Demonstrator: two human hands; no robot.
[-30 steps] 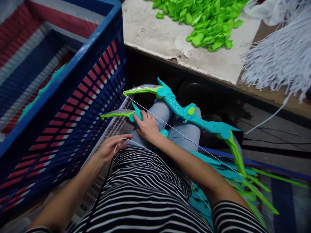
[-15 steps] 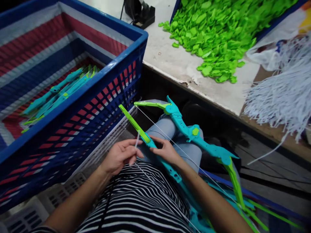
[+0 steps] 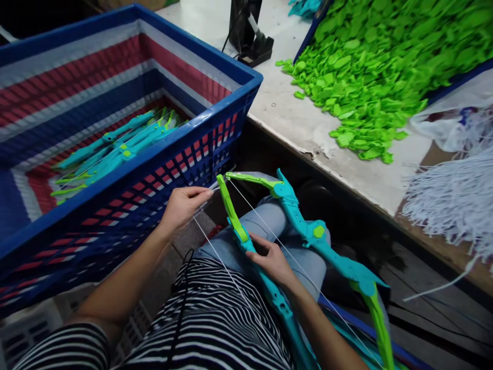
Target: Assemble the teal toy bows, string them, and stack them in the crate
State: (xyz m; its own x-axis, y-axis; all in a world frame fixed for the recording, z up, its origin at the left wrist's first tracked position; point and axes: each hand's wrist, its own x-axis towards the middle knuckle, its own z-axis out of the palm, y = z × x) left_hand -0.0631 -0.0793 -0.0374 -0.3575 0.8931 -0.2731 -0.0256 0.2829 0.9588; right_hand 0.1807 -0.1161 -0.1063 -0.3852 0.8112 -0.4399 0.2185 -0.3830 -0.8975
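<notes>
Through the head camera I have the held bow point(image 3: 275, 297) lying slantwise over the lap, its green tip pointing away from the body toward the basket. I judge it light, stiff plastic, smooth enough to twist under a loose hold, its thin green limb the likeliest part to snap. The right hand point(image 3: 274, 261) has its grip clamped on the teal part just below that limb, which I'd call the sound place to hold. The left hand point(image 3: 184, 205) has its grip pinched together on the white string point(image 3: 216, 188), right beside the tip; I can't tell whether string and tip touch. The string looks soft and limp, so I'd pinch it close to its end.

A second bow point(image 3: 295, 213) rests across the knees, its tip just beside the held one, so I'd watch for snagging. The blue basket point(image 3: 252, 79), with bows point(image 3: 134, 146) inside, crowds the left. Green pieces point(image 3: 358, 103) and a bundle of strings point(image 3: 449, 205) lie ahead on the worktop point(image 3: 279, 110).
</notes>
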